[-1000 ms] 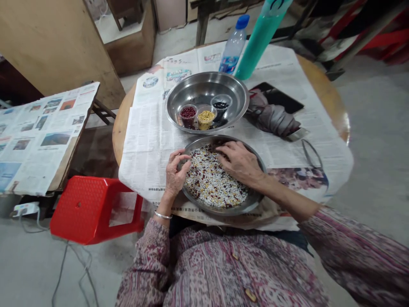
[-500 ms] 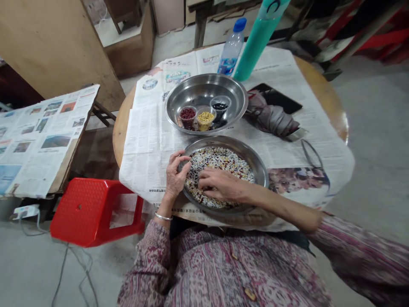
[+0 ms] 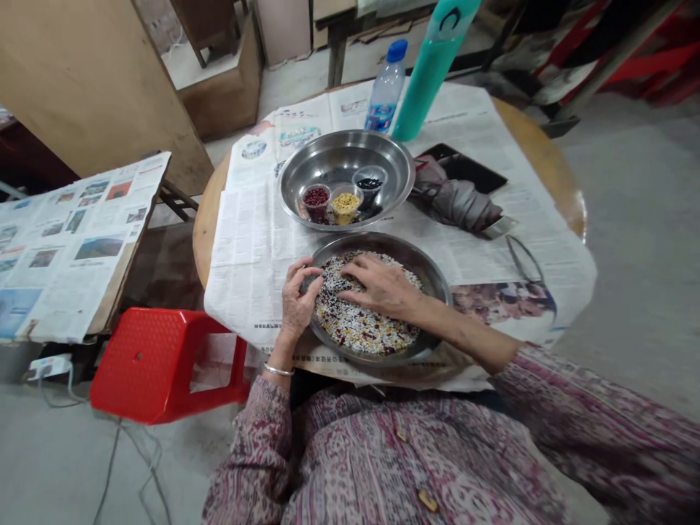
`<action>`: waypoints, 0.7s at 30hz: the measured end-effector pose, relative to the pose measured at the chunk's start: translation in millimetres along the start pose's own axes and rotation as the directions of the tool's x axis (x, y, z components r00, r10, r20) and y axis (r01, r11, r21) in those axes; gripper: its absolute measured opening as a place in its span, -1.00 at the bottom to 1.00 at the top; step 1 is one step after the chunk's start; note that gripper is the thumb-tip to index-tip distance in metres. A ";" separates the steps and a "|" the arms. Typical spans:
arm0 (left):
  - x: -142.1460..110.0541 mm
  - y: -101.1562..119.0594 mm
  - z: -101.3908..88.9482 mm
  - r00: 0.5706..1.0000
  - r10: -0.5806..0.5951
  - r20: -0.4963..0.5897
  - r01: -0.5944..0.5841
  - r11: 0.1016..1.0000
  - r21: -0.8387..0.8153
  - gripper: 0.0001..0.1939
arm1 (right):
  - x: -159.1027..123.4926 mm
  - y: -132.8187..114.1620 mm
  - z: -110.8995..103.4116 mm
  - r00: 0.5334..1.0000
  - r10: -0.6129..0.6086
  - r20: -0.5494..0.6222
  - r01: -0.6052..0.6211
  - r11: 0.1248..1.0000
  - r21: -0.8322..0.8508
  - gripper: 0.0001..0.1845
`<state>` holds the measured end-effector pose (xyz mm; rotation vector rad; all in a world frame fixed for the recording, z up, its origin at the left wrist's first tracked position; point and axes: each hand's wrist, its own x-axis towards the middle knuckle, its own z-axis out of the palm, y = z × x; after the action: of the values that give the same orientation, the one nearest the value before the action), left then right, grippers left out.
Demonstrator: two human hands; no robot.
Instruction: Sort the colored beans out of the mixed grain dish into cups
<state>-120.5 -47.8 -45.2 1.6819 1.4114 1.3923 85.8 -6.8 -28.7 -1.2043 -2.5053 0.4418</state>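
Observation:
A shallow steel basin (image 3: 437, 281) at the table's near edge holds a mix of white grains with red, black and yellow beans (image 3: 377, 332). My left hand (image 3: 298, 299), a silver bangle on its wrist, grips the basin's left rim with curled fingers and thumb. Over the mix, my right hand (image 3: 383, 286) reaches in from the right, thumb and fingers apart, fingertips at the grains. Just beyond stands a larger steel basin (image 3: 402, 160) with clear cups of red beans (image 3: 316, 200), yellow beans (image 3: 346, 205) and black beans (image 3: 370, 182).
Newspaper (image 3: 246, 240) covers the round table. A water bottle (image 3: 386, 87) and a teal bottle (image 3: 429, 80) stand at the back. To the right lie a folded grey umbrella (image 3: 462, 204) and a dark tablet-like object (image 3: 464, 169). A red stool (image 3: 147, 357) stands at left.
My right hand has moved up and away from me across the mix, and its curled fingers have spread. My left hand stays at the rim. The view has shifted slightly.

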 end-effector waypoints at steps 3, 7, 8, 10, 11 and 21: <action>-0.4 -0.4 -0.4 1.000 0.013 0.006 -0.013 1.000 0.006 -0.85 | -2.7 -12.3 2.3 0.986 -0.103 0.130 0.097 0.994 0.051 -0.87; -0.7 -0.6 0.4 1.000 0.005 0.006 -0.005 1.000 0.015 -0.85 | -23.1 -6.3 -8.4 0.953 -0.173 0.250 0.147 0.982 0.117 -0.82; -0.8 -0.7 0.7 1.000 0.003 0.006 -0.003 1.000 0.012 -0.85 | -30.2 -3.2 -13.2 0.948 -0.179 0.262 0.145 0.979 0.144 -0.82; -0.7 -0.9 1.2 1.000 0.002 0.004 -0.002 1.000 0.004 -0.86 | -45.2 1.9 -22.7 0.941 -0.192 0.277 0.139 0.970 0.201 -0.82; -0.7 -1.0 1.3 1.000 0.003 0.003 -0.003 1.000 0.001 -0.87 | -52.4 3.3 -26.4 0.937 -0.202 0.283 0.140 0.964 0.225 -0.83; -0.5 2.9 0.3 1.000 -0.014 0.007 0.014 1.000 0.020 -0.88 | -49.7 -7.2 -4.8 0.951 -0.227 0.210 0.192 0.965 0.176 -0.72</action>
<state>-119.1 -49.0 -42.9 1.6842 1.4351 1.3676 112.2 -49.8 -29.1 -0.8583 -2.6962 0.7398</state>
